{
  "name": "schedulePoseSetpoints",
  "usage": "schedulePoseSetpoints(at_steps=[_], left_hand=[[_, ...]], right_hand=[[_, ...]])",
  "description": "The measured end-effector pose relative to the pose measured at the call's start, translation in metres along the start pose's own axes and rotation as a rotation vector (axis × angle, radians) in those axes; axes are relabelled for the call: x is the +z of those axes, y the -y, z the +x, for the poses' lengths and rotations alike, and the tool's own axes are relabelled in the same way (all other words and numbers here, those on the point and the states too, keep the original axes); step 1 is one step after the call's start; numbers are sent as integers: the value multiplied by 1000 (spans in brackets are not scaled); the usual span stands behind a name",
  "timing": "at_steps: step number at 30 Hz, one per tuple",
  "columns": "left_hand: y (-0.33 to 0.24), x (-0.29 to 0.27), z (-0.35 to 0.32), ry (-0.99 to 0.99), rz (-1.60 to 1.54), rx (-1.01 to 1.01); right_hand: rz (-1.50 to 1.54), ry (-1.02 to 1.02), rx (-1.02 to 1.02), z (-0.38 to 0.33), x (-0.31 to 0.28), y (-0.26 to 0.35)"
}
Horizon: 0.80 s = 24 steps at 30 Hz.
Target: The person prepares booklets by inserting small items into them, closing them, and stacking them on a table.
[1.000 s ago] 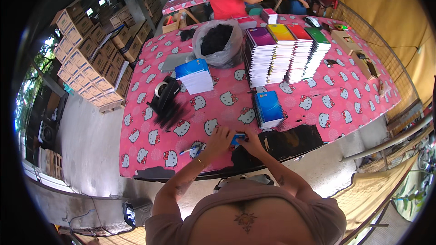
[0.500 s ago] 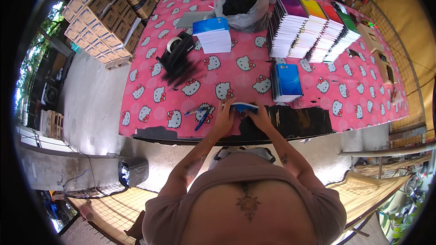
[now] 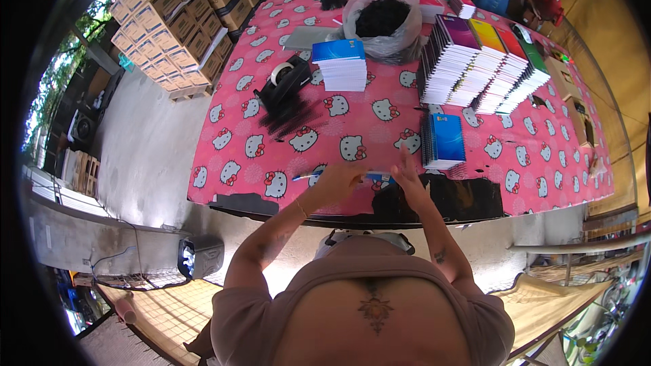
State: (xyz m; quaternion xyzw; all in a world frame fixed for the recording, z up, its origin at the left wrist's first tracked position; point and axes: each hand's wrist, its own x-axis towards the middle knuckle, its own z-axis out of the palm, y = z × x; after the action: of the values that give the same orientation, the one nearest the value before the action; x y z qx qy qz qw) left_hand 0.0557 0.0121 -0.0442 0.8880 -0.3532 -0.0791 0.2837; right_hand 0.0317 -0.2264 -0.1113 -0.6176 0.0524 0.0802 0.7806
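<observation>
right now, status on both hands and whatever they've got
Left hand and right hand together on small blue item at table edge. Blue notebook stack just beyond right hand. Grip unclear.

Spiral notebooks (image 3: 444, 139) lie right of the tape dispenser (image 3: 285, 81), behind both hands.

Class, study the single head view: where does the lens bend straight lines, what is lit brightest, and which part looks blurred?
In the head view, fisheye distortion bows the front edge of the pink table, and a black vignette rings the frame. Daylight blows out the concrete floor on the left. The right hand is smeared by motion blur; the left hand beside it is sharper. The stacked notebooks stay crisp.
</observation>
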Motion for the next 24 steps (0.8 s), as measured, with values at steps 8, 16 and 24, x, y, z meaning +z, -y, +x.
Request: schedulePoseSetpoints(at_steps=[8, 16, 24], left_hand=[[70, -3, 44, -357, -98, 25], [174, -5, 28, -676, 358, -230], [71, -9, 9, -495, -155, -124]], right_hand=[[-464, -86, -419, 0, -13, -18], [-179, -225, -428, 3, 8, -24], [-213, 7, -264, 9, -3, -35]])
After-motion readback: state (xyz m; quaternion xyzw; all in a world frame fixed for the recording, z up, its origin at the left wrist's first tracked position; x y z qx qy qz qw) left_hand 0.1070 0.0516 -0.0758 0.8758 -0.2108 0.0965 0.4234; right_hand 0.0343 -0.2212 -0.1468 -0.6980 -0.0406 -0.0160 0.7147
